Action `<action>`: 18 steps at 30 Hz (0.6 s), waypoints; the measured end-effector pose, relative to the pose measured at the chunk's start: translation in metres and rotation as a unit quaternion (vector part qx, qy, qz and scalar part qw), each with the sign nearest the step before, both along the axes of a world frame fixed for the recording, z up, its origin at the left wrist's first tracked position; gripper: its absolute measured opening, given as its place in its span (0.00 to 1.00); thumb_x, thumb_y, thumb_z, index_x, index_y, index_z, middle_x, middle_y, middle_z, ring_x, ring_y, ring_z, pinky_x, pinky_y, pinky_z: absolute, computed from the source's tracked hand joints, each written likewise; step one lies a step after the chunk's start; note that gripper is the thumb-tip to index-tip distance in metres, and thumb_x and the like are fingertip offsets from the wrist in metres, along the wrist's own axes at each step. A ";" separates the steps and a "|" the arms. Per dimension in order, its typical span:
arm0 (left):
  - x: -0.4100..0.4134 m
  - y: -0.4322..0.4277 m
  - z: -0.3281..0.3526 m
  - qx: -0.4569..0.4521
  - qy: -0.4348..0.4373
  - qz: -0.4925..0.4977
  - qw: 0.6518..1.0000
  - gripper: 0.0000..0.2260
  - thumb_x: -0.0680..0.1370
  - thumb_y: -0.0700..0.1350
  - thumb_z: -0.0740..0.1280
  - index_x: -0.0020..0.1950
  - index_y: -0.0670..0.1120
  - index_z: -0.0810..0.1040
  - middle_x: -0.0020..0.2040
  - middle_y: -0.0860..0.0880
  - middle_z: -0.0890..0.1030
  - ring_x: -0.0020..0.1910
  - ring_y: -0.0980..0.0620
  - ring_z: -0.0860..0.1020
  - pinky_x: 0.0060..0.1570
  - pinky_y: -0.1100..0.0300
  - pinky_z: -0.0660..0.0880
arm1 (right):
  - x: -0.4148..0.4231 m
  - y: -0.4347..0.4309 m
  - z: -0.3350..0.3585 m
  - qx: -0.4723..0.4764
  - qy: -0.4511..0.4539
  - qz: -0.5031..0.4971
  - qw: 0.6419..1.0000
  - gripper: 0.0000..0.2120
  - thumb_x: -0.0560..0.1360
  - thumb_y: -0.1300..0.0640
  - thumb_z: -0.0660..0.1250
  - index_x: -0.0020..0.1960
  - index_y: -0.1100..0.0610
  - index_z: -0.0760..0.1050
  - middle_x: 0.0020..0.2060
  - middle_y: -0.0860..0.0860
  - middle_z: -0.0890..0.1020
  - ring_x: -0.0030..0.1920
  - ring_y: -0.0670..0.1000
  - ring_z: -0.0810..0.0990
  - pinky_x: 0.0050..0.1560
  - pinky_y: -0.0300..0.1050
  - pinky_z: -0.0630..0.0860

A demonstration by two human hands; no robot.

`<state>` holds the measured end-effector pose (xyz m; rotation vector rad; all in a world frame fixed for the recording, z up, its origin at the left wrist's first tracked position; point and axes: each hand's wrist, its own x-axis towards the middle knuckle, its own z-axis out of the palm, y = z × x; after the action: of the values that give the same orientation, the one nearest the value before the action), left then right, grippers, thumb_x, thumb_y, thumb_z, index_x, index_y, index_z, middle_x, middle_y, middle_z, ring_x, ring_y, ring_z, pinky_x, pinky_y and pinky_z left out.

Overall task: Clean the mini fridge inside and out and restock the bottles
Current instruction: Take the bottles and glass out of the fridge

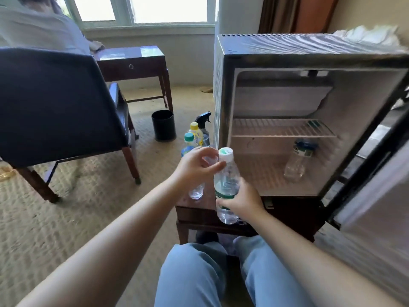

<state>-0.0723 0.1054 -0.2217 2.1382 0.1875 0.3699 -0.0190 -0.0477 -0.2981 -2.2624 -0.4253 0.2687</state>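
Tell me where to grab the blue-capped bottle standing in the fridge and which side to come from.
Wrap the clear body of the blue-capped bottle below its label, coming straight in through the open front of the fridge. It stands roughly upright on the fridge floor, and the wire shelf sits just above its cap, so a reach from above looks blocked.
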 end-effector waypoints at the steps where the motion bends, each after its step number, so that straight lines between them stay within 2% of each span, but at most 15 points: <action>1: -0.005 0.005 0.008 0.028 0.003 -0.005 1.000 0.09 0.72 0.51 0.74 0.50 0.53 0.78 0.51 0.56 0.78 0.43 0.56 0.79 0.39 0.63 0.77 | -0.004 0.006 0.007 0.001 -0.005 0.014 1.000 0.30 0.61 0.48 0.80 0.59 0.50 0.71 0.51 0.46 0.82 0.52 0.49 0.80 0.51 0.44 0.76; 4: -0.016 0.017 0.027 0.094 0.004 -0.003 0.996 0.17 0.71 0.52 0.74 0.57 0.51 0.78 0.55 0.54 0.79 0.44 0.55 0.80 0.44 0.67 0.74 | -0.011 0.020 0.017 -0.010 -0.016 0.057 0.998 0.29 0.62 0.49 0.80 0.59 0.51 0.71 0.51 0.46 0.81 0.52 0.48 0.79 0.49 0.42 0.75; 8: -0.015 0.034 0.042 0.146 0.011 0.013 0.989 0.15 0.71 0.53 0.74 0.55 0.50 0.79 0.45 0.56 0.78 0.34 0.62 0.77 0.33 0.72 0.72 | -0.009 0.028 0.018 -0.017 -0.022 0.110 0.994 0.33 0.62 0.47 0.80 0.62 0.49 0.69 0.54 0.45 0.79 0.55 0.48 0.78 0.54 0.45 0.75; 11: 0.000 0.048 0.055 0.145 -0.013 0.036 0.989 0.14 0.72 0.54 0.73 0.52 0.48 0.78 0.46 0.51 0.80 0.33 0.56 0.79 0.29 0.63 0.78 | 0.002 0.014 0.010 -0.050 -0.023 0.112 0.992 0.38 0.64 0.46 0.79 0.68 0.48 0.66 0.60 0.46 0.76 0.60 0.48 0.76 0.59 0.44 0.73; 14: 0.023 0.058 0.070 0.200 -0.049 0.080 0.975 0.15 0.73 0.55 0.71 0.53 0.47 0.79 0.46 0.54 0.79 0.40 0.54 0.77 0.38 0.60 0.75 | 0.018 -0.014 -0.006 -0.103 -0.007 0.073 0.992 0.32 0.67 0.46 0.76 0.67 0.47 0.67 0.63 0.45 0.76 0.62 0.47 0.75 0.59 0.42 0.72; 16: 0.039 0.063 0.075 0.200 -0.079 0.115 0.970 0.16 0.73 0.55 0.71 0.54 0.47 0.78 0.48 0.54 0.79 0.44 0.54 0.75 0.43 0.60 0.70 | 0.031 -0.033 -0.016 -0.121 0.006 0.044 0.992 0.28 0.69 0.47 0.75 0.66 0.48 0.69 0.63 0.46 0.76 0.62 0.48 0.75 0.59 0.42 0.72; 18: 0.057 0.064 0.073 0.196 -0.086 0.136 0.967 0.16 0.73 0.55 0.71 0.55 0.46 0.78 0.49 0.53 0.78 0.46 0.54 0.74 0.45 0.60 0.69 | 0.041 -0.046 -0.021 -0.143 0.007 0.032 0.989 0.26 0.71 0.48 0.74 0.66 0.49 0.70 0.63 0.46 0.77 0.62 0.48 0.76 0.58 0.41 0.72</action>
<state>-0.0156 0.1696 -0.1492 2.4573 0.3314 0.8058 0.0218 -0.0934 -0.3192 -2.5270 -0.4782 0.4012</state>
